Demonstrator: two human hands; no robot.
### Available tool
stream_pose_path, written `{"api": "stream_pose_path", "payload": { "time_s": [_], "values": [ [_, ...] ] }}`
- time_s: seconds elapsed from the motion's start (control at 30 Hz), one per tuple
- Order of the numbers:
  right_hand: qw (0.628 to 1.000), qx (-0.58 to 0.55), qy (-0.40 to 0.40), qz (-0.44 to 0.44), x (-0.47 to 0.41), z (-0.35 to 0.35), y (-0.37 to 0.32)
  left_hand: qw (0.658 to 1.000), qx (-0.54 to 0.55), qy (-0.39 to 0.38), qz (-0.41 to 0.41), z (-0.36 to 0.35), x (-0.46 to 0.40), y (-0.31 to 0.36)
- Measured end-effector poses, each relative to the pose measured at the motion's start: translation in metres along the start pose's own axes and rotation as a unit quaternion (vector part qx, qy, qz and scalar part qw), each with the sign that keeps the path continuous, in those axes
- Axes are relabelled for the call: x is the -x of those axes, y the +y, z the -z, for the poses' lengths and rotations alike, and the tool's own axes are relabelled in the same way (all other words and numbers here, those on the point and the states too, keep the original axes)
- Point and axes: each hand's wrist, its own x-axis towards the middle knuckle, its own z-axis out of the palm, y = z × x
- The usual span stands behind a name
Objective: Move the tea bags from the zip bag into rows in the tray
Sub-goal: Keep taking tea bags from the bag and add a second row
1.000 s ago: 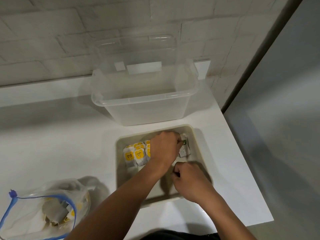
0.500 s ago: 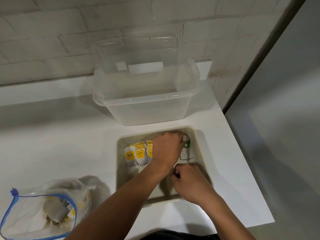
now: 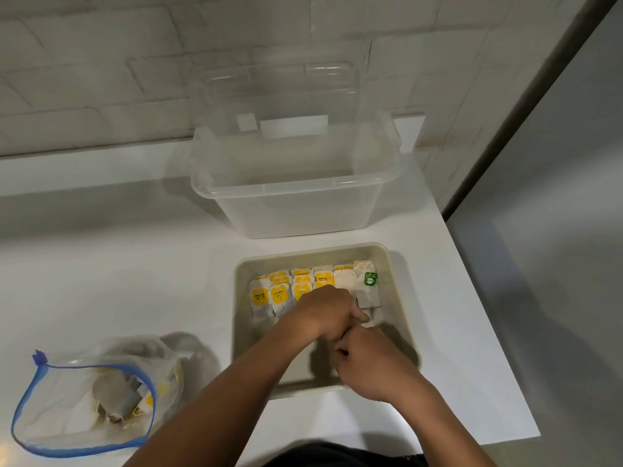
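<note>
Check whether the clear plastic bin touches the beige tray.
Apart. The head view shows a strip of white counter between the clear plastic bin and the beige tray's far rim.

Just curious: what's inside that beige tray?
Rows of tea bags, mostly yellow-labelled, one green-labelled, fill the tray's far end. Both hands cover the middle.

The tray (image 3: 397,298) sits on the worktop (image 3: 118,281) before me — tea bags (image 3: 303,284) rowed along its far end, a tub (image 3: 293,197) behind it, the zip bag (image 3: 84,409) at my left.
</note>
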Motion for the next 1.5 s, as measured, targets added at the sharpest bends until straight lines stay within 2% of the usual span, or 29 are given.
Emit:
{"api": "stream_pose_path", "payload": {
  "time_s": [0.07, 0.3, 0.5, 0.6, 0.67, 0.83, 0.97, 1.23, 1.5],
  "values": [
    [1.0, 0.005, 0.001, 0.002, 0.0, -0.001, 0.001, 1.0, 0.016, -0.005, 0.004, -0.001, -0.001, 0.001],
    [1.0, 0.005, -0.001, -0.017, -0.002, 0.0, -0.001, 0.997, 0.055, 0.05, 0.037, -0.007, -0.012, -0.001],
    [1.0, -0.001, -0.005, -0.009, 0.001, 0.006, -0.002, 0.994, 0.097, 0.041, 0.024, 0.001, 0.0, 0.001],
    [1.0, 0.008, 0.009, -0.005, 0.003, 0.015, -0.004, 0.987, 0.137, 0.076, 0.04, 0.012, 0.021, -0.005],
    [0.999, 0.01, 0.041, -0.004, 0.004, 0.019, -0.006, 0.98, 0.135, 0.13, 0.058, 0.018, 0.043, -0.012],
    [0.987, -0.059, 0.146, 0.003, 0.005, 0.029, -0.023, 0.937, 0.148, 0.296, 0.114, 0.023, 0.109, -0.029],
    [0.986, -0.083, 0.14, 0.044, 0.009, 0.033, -0.05, 0.897, 0.187, 0.375, 0.143, 0.019, 0.151, -0.037],
    [0.981, -0.083, 0.123, 0.123, 0.01, 0.008, -0.11, 0.865, 0.197, 0.426, 0.176, 0.009, 0.21, -0.048],
    [0.976, -0.085, 0.079, 0.184, 0.02, -0.038, -0.174, 0.833, 0.223, 0.436, 0.258, -0.016, 0.282, -0.089]
  ]
}}
